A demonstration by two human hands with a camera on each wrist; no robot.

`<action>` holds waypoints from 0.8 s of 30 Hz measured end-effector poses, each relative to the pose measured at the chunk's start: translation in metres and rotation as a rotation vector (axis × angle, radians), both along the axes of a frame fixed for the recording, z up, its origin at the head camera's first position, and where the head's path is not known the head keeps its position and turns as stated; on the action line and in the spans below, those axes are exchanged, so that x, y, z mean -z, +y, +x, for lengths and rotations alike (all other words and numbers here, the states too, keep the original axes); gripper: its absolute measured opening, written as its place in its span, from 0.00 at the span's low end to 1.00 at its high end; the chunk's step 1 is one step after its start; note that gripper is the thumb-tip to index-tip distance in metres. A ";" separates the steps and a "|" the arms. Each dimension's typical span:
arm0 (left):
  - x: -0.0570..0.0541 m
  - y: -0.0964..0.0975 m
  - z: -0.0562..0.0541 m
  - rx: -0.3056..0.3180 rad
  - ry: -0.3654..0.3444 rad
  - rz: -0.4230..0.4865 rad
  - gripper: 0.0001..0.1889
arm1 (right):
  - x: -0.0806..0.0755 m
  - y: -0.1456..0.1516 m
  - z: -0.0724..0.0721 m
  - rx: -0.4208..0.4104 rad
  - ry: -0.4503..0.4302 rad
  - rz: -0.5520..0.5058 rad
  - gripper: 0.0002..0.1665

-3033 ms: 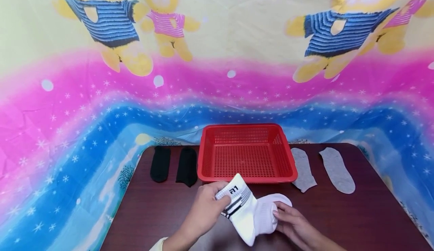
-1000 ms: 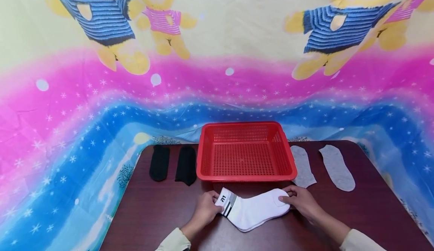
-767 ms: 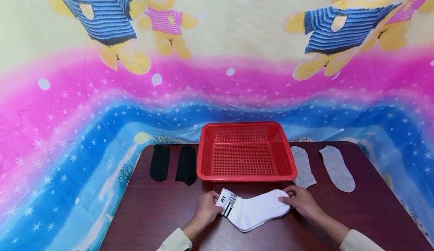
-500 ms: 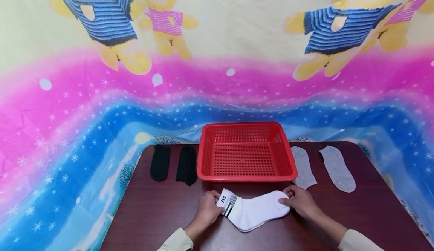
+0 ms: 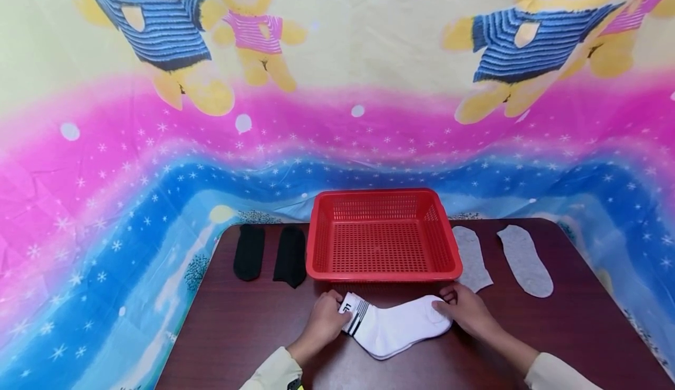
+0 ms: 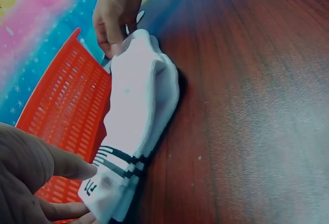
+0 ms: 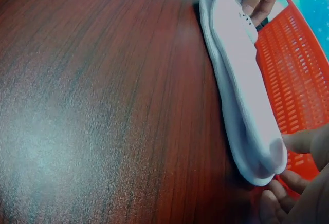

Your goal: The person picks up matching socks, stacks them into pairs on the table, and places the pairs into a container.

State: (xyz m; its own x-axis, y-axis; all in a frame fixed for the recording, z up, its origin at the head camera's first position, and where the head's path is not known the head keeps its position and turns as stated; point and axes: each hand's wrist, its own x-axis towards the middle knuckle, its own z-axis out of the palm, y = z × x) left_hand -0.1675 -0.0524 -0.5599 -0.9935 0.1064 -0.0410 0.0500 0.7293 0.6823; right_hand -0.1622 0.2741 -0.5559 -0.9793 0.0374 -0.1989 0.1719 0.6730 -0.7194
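Note:
Two white socks [image 5: 398, 327], one stacked on the other, lie flat on the dark table in front of the basket. Black stripes and dark lettering mark the cuff. My left hand [image 5: 321, 321] pinches the cuff end, its thumb on top, partly covering the lettering. At the toe end my right hand [image 5: 471, 312] pinches the socks between thumb and fingers. The left wrist view shows the edge of the lower sock [image 6: 167, 88] sticking out beside the upper one. In the right wrist view the right fingers [image 7: 293, 180] sit at the underside of the toe.
A red plastic basket [image 5: 385, 276] stands just behind the socks. Two black socks [image 5: 249, 253] lie left of it and two grey socks [image 5: 525, 261] right of it, one partly hidden by the basket. A bear-print cloth [image 5: 358, 138] hangs behind the brown table [image 5: 227, 331].
The white socks, earlier raised and bent between both hands, now lie stretched flat on the table. Most recently my left hand shifted slightly at the cuff, covering more of the lettering.

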 end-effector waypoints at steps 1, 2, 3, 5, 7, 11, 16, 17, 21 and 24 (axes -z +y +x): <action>-0.001 0.001 0.000 0.003 0.009 -0.006 0.17 | -0.001 -0.001 0.000 -0.001 0.000 0.004 0.23; -0.002 0.002 0.000 0.006 0.026 -0.009 0.17 | -0.002 -0.002 0.001 -0.006 -0.003 0.006 0.24; -0.002 0.003 0.000 0.008 0.039 -0.009 0.17 | -0.002 -0.002 0.001 -0.012 -0.007 0.011 0.25; -0.001 0.004 0.000 0.013 0.047 -0.025 0.17 | -0.002 -0.004 0.001 -0.030 -0.013 0.032 0.27; 0.000 0.006 0.001 0.021 0.059 -0.037 0.17 | 0.000 -0.005 0.002 -0.053 -0.005 0.069 0.28; 0.005 0.008 0.000 0.023 0.071 -0.065 0.18 | 0.006 -0.005 0.003 -0.105 0.057 0.142 0.28; 0.005 0.008 -0.001 0.004 0.040 -0.054 0.18 | 0.012 -0.008 0.000 -0.116 0.052 0.170 0.27; 0.004 0.008 -0.001 0.001 0.032 -0.048 0.17 | 0.013 -0.008 -0.001 -0.115 0.040 0.174 0.27; 0.000 0.008 -0.003 0.004 0.009 -0.036 0.13 | 0.013 -0.011 -0.003 -0.110 0.003 0.184 0.25; 0.001 0.010 -0.003 0.006 -0.009 -0.043 0.11 | 0.013 -0.012 -0.004 -0.106 -0.001 0.191 0.21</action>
State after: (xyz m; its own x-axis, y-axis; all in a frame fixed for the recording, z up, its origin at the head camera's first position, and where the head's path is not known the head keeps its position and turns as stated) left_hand -0.1708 -0.0427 -0.5606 -0.9924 0.1099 -0.0546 0.0480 0.7576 0.6510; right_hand -0.1662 0.2616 -0.5689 -0.9796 -0.0287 -0.1987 0.0933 0.8113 -0.5772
